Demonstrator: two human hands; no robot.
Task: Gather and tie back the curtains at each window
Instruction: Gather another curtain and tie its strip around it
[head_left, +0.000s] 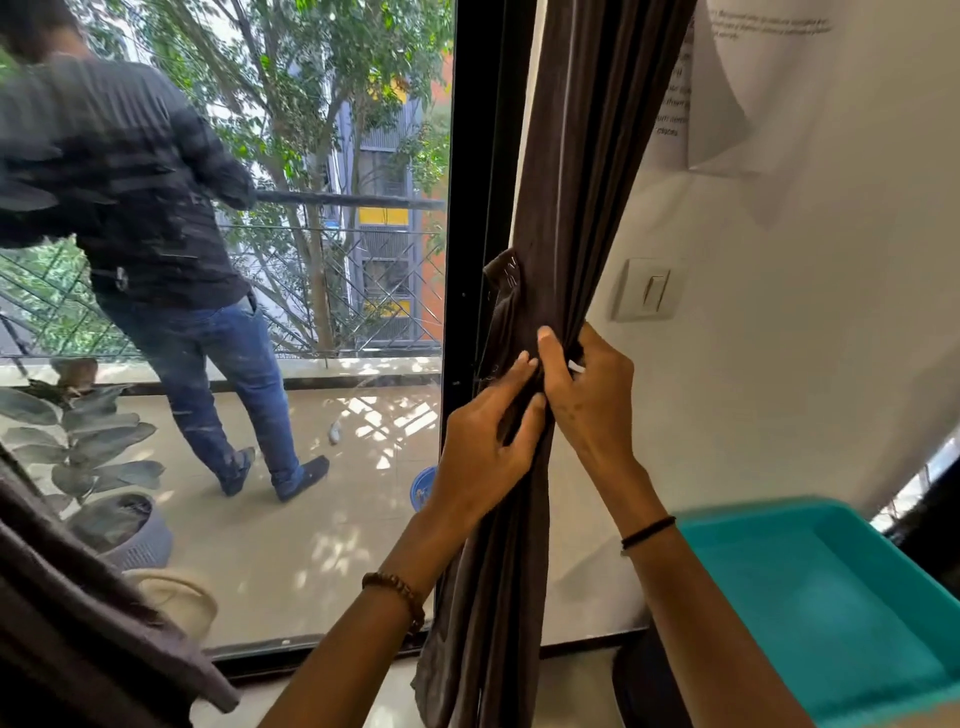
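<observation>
A dark brown curtain (571, 182) hangs gathered into a narrow bunch beside the black window frame (470, 156). A brown tie-back strip (501, 280) loops out from the bunch on its left side. My left hand (483, 441) pinches the folds from the left, fingers curled into the fabric. My right hand (587, 395) grips the bunch from the right, thumb pointing up against the cloth. Both hands touch each other at the curtain's waist. Below them the curtain falls loose toward the floor.
A teal tray (831, 597) sits at the lower right. A light switch (649, 288) is on the white wall, with papers (753, 78) stuck above. Another dark curtain (78, 623) fills the lower left. Outside the glass a person (156, 234) stands on the balcony near a potted plant (93, 447).
</observation>
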